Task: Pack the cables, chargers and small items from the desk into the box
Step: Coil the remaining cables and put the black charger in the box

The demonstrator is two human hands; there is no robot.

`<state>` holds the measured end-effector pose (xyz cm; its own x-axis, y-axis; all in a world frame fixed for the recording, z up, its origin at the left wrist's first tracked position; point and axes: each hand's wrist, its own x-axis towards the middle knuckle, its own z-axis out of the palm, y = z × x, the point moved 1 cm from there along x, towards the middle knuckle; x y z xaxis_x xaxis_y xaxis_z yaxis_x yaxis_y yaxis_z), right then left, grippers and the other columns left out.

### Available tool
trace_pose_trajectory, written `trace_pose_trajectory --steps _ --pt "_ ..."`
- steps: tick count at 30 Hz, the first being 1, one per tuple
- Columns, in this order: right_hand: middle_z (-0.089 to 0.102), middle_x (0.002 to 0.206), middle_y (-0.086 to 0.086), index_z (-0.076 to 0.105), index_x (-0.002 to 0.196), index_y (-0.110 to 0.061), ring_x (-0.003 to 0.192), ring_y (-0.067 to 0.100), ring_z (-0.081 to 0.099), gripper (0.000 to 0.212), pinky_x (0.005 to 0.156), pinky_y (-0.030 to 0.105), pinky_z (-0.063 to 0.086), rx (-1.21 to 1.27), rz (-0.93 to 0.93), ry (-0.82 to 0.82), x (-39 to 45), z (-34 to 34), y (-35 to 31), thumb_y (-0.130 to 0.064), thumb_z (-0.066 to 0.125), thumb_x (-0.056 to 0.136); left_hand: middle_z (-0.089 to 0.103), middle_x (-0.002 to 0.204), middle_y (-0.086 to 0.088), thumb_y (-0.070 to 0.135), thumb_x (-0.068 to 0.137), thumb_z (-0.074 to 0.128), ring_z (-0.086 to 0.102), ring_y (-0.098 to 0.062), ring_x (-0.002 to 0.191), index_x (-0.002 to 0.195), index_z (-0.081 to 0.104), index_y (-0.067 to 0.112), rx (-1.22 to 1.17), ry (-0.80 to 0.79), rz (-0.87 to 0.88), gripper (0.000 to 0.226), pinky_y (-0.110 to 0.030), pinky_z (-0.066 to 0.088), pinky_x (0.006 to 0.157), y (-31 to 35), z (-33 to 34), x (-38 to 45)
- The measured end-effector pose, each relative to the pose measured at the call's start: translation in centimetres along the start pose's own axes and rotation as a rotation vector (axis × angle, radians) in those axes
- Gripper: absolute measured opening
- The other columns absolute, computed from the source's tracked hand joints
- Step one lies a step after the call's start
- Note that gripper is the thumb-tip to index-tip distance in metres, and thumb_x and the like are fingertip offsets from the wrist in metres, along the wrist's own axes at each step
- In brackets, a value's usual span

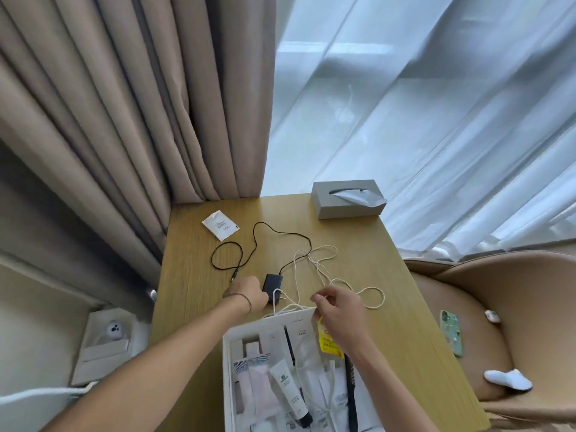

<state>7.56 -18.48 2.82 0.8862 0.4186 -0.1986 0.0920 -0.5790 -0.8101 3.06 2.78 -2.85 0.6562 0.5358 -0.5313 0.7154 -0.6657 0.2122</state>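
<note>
White cable (314,269) sprawls in loops at the frame's centre on the wooden desk (358,244), its near end pinched by the right hand (338,307) over the open box (229,369) at the lower middle. Just left, the left hand (249,296) seems to grip the black charger (272,283), whose black cord (249,244) curls toward a white sachet (220,225) and a grey tissue box (346,199) further up.

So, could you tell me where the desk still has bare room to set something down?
Bare wood lies between the tissue box and the white cable, and along the desk's left edge below the sachet. The middle is crowded with cables, the black charger and both hands.
</note>
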Motion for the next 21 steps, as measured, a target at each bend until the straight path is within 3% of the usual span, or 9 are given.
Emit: trace_pose_trajectory --steps 2,5,8,11,16,18,21 --pt "0.072 0.062 -0.010 0.075 0.080 -0.027 0.057 0.003 0.065 0.019 0.061 0.029 0.050 0.022 -0.001 -0.012 0.1 0.0 0.0 -0.020 0.063 0.093 0.056 0.075 -0.001 0.038 0.095 0.056 0.052 -0.017 0.065 0.090 0.062 0.013 -0.052 -0.178 -0.034 0.026 -0.026 0.044 0.058 0.6 0.9 1.6" --pt "0.072 0.062 -0.009 0.076 0.081 -0.025 0.061 0.007 0.068 0.018 0.068 0.037 0.057 0.047 0.002 -0.019 0.1 -0.2 0.3 -0.018 0.063 0.092 0.068 0.088 -0.004 0.041 0.095 0.059 0.059 -0.016 0.070 0.100 0.069 0.007 -0.280 -0.429 -0.119 0.036 -0.025 0.050 0.066 1.4 2.4 3.1" --pt "0.072 0.063 -0.006 0.075 0.080 -0.025 0.059 0.009 0.068 0.019 0.067 0.042 0.059 0.096 0.002 -0.038 0.0 -0.8 0.8 -0.016 0.063 0.092 0.061 0.074 0.001 0.044 0.091 0.065 0.052 -0.012 0.061 0.086 0.067 0.013 -0.211 -0.521 -0.097 0.031 -0.022 0.042 0.060 2.1 3.6 3.5" --pt "0.072 0.063 -0.002 0.074 0.079 -0.027 0.055 0.009 0.065 0.021 0.062 0.043 0.056 0.155 0.013 -0.045 -0.1 -1.7 1.2 -0.015 0.061 0.091 0.053 0.068 0.003 0.039 0.096 0.058 0.045 -0.010 0.057 0.079 0.060 0.017 -0.052 -0.465 0.000 0.028 -0.020 0.036 0.056 2.9 4.2 3.5" --pt "0.072 0.065 -0.003 0.075 0.082 -0.027 0.061 0.020 0.069 0.020 0.064 0.049 0.058 0.175 -0.001 -0.002 0.3 -3.3 1.1 -0.016 0.062 0.093 0.061 0.061 0.003 0.023 0.102 0.052 0.055 -0.006 0.048 0.080 0.060 0.014 -0.287 -0.278 0.125 0.025 -0.015 0.041 0.047 3.9 2.1 2.1" --pt "0.073 0.069 -0.008 0.075 0.086 -0.030 0.064 0.014 0.069 0.017 0.064 0.045 0.058 0.144 -0.039 0.040 0.4 -3.8 0.6 -0.019 0.063 0.093 0.064 0.065 0.003 0.021 0.102 0.050 0.060 -0.007 0.053 0.082 0.060 0.014 -0.300 -0.220 0.209 0.023 -0.015 0.043 0.046 4.1 0.3 0.9" --pt "0.071 0.097 -0.021 0.071 0.110 -0.035 0.095 -0.001 0.064 0.022 0.082 0.028 0.056 0.009 -0.176 0.088 0.8 -4.4 -0.8 -0.024 0.066 0.092 0.061 0.069 0.003 0.031 0.103 0.049 0.056 -0.010 0.059 0.083 0.062 0.018 -0.321 -0.140 0.354 0.027 -0.022 0.047 0.055 4.7 -3.1 -1.9"
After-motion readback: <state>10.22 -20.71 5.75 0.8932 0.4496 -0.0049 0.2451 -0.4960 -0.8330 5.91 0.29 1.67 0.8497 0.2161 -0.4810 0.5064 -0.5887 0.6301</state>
